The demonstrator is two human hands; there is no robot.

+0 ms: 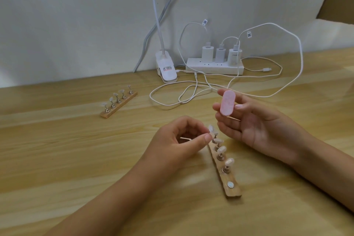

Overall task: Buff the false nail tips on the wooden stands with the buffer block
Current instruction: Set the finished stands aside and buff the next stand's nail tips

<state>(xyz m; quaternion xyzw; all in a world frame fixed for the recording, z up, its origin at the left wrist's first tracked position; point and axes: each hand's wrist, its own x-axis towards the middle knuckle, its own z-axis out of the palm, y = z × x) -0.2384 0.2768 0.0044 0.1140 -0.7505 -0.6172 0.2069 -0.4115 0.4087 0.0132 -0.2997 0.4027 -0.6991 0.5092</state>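
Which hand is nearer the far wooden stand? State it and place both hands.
Left. The left hand sits to the right of the far wooden stand, closer to the person; the right hand lies even farther right.

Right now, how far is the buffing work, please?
Done: cannot tell; no tip shows a clear buffed finish. In hand: the left hand pinches the far-end tip of the near stand; the right hand holds the buffer block, off the tip. Left: the far stand with five tips lies apart from both hands.
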